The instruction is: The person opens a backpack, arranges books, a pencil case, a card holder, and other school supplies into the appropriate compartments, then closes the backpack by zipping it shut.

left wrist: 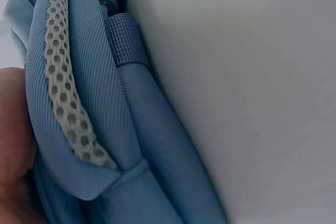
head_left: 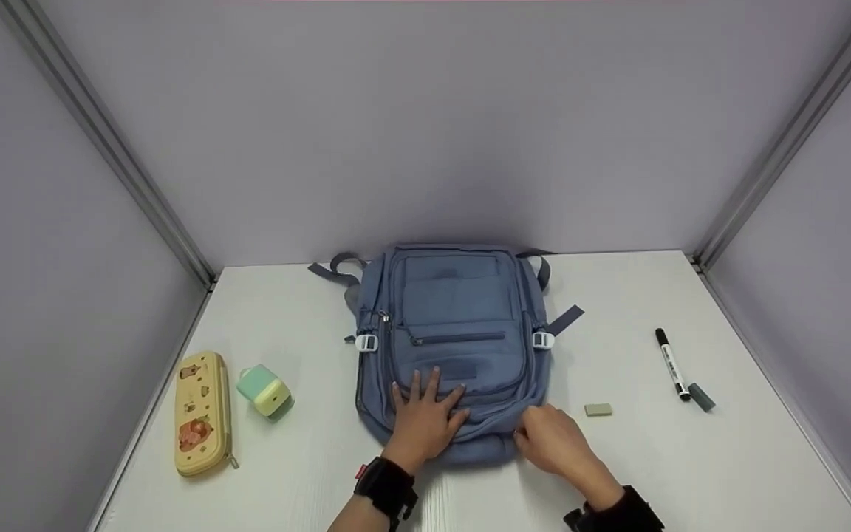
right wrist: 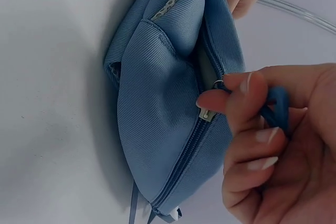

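Observation:
A blue backpack (head_left: 459, 292) lies front side up, its bottom toward me. My left hand (head_left: 423, 421) rests flat with fingers spread on the lower front of it. At the bag's lower right corner is my right hand (head_left: 552, 440), its fingers curled. In the right wrist view, thumb and finger pinch the blue cord pull (right wrist: 281, 106) of a zipper. Its metal slider (right wrist: 207, 114) sits partway along the track. On one side of the slider the teeth are joined; on the other the opening gapes. Mesh trim (left wrist: 63, 87) shows along the bag in the left wrist view.
On the white table (head_left: 315, 414), a yellow pencil case (head_left: 200, 417) and a small green-and-yellow block (head_left: 264, 391) lie left of the bag. To the right are a small pale green block (head_left: 597, 409), a black-and-white marker (head_left: 671, 364) and a dark grey piece (head_left: 702, 397). Walls enclose three sides.

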`<state>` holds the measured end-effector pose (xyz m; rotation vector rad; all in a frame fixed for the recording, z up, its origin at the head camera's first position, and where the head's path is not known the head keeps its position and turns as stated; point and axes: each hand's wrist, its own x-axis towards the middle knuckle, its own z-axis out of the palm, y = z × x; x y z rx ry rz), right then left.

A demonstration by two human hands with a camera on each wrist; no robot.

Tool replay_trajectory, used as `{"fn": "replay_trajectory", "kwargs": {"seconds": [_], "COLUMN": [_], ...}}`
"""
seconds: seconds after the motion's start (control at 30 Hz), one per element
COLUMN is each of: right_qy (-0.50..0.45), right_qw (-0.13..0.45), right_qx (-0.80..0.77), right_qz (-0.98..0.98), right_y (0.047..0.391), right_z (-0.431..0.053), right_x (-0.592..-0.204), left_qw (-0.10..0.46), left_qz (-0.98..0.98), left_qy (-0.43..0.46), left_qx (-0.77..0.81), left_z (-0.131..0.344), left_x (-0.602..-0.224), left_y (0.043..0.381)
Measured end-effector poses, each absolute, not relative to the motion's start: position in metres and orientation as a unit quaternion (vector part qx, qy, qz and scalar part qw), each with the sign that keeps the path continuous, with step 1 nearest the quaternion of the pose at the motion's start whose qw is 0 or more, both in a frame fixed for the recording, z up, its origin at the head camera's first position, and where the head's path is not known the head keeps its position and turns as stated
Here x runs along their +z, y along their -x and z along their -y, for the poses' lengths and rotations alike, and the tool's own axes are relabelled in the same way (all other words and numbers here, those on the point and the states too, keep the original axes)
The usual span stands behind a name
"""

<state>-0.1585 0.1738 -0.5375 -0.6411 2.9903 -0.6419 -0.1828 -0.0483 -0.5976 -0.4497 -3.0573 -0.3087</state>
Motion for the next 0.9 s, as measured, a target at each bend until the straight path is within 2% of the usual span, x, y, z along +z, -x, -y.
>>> {"fn": "replay_trajectory", "kwargs": {"seconds": [0.3, 0.57, 0.73, 0.9], "right_qy": [0.164, 0.172, 0.18, 0.131], "right_qw": [-0.009, -0.025, 0.004, 0.028], "right_qx": [-0.203, -0.186, -0.215, -0.26], "right_qz": [-0.965, -0.967, -0.96, -0.956], "right_y": [0.17, 0.162, 0.163, 0.169], "right_z": [-0.172, -0.165, -0.167, -0.179], "right_x": [-0.538, -0.541, -0.539, -0.538], "left_qw": [0.027, 0.008, -0.001, 0.019], "left_qz": [0.988, 0.99, 0.99, 0.985], "left_qy": [0.123, 0.109, 0.113, 0.12], "left_qx": [-0.092, -0.084, -0.082, -0.123], "left_z": [0.039, 0.035, 0.035, 0.035], "left_x": [-0.6, -0.602, -0.597, -0.586], "left_y": [0.196, 0.196, 0.199, 0.201]}}
